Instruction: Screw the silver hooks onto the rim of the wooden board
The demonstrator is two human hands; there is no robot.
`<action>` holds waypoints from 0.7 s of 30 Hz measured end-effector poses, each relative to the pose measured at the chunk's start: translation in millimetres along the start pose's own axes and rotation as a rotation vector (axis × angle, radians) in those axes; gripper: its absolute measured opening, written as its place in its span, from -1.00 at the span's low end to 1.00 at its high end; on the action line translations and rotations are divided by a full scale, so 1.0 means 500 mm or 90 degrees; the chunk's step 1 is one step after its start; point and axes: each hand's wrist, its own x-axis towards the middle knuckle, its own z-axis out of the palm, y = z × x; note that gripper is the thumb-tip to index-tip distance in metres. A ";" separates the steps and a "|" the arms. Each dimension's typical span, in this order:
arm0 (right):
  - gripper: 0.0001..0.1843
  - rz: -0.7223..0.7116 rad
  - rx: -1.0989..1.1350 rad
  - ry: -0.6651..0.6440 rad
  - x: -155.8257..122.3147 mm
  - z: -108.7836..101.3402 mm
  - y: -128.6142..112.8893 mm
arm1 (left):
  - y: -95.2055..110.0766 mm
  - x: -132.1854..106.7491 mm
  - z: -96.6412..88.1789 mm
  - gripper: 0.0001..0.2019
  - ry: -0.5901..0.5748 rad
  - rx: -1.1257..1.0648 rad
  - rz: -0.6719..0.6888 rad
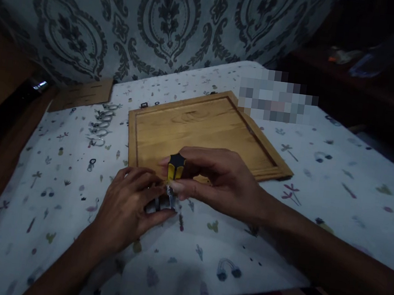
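My right hand [219, 181] is closed around the yellow and black handle of a screwdriver [176, 166], held upright at the near left part of a wooden panel [185, 122]. My left hand [131, 201] has its fingers bent and its thumb stretched toward the screwdriver's lower end. Between that thumb and the fingers shows a small metal fitting [171, 198], partly hidden, at the panel's near edge. The panel lies flat on the table, its raised frame facing up. Dim light hides where the screwdriver's tip meets the fitting.
Several metal fittings [101, 126] lie in a row left of the panel, with a small dark metal piece [91, 164] nearer me. A brown cardboard piece [83, 95] rests at the table's far left. The table wears a printed white cover [182, 265]; patterned fabric [169, 19] hangs behind.
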 end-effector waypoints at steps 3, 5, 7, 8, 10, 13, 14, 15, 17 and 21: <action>-0.80 -0.010 -0.015 -0.003 -0.001 0.000 0.000 | 0.000 0.000 0.000 -0.76 0.004 0.002 0.000; -0.72 -0.012 -0.054 0.018 -0.003 0.003 -0.002 | 0.001 0.000 0.001 -0.77 0.003 0.003 -0.008; -0.68 -0.009 -0.067 0.051 -0.004 0.006 -0.005 | 0.001 -0.001 0.002 -0.77 0.000 -0.001 -0.013; -0.67 -0.006 -0.061 0.074 -0.003 0.007 -0.007 | 0.000 -0.002 0.003 -0.77 0.000 -0.003 -0.013; -0.66 0.001 -0.041 0.140 -0.002 0.010 -0.012 | -0.002 -0.004 0.004 -0.74 0.000 -0.004 -0.010; -0.64 0.019 -0.028 0.209 0.001 0.010 -0.015 | -0.005 -0.006 0.006 -0.70 -0.008 -0.004 -0.012; -0.64 0.029 -0.031 0.212 0.002 0.010 -0.015 | -0.005 -0.006 0.006 -0.70 -0.007 -0.006 -0.012; -0.64 0.035 -0.036 0.209 0.002 0.010 -0.013 | -0.005 -0.006 0.007 -0.70 -0.003 -0.008 -0.010; -0.65 0.042 -0.053 0.196 0.002 0.010 -0.008 | -0.005 -0.006 0.007 -0.70 0.003 -0.010 -0.008; -0.65 0.044 -0.078 0.185 -0.001 0.011 0.000 | -0.004 -0.006 0.009 -0.69 -0.002 -0.020 -0.012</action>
